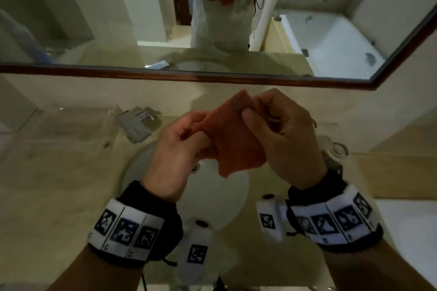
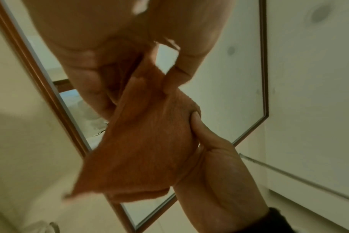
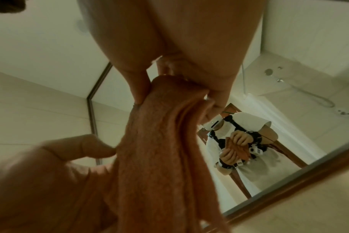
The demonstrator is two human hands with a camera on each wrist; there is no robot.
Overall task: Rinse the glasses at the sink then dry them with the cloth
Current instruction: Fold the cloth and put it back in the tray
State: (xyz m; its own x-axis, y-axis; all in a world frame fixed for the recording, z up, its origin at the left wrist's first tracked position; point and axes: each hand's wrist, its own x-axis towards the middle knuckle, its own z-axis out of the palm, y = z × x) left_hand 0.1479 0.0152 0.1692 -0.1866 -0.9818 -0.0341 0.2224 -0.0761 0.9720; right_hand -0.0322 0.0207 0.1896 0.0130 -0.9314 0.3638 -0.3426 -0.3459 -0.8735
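An orange cloth is held up over the white sink between both hands. My left hand pinches its left edge with thumb and curled fingers. My right hand pinches its upper right part, thumb in front and fingers behind. The left wrist view shows my left hand on the cloth, with the right hand gripping from below. In the right wrist view my right hand bunches the cloth into folds. No glasses show plainly; the cloth may hide them.
A wood-framed mirror runs along the wall behind the beige counter. A grey packet lies at the back left of the sink. A chrome tap stands at its right.
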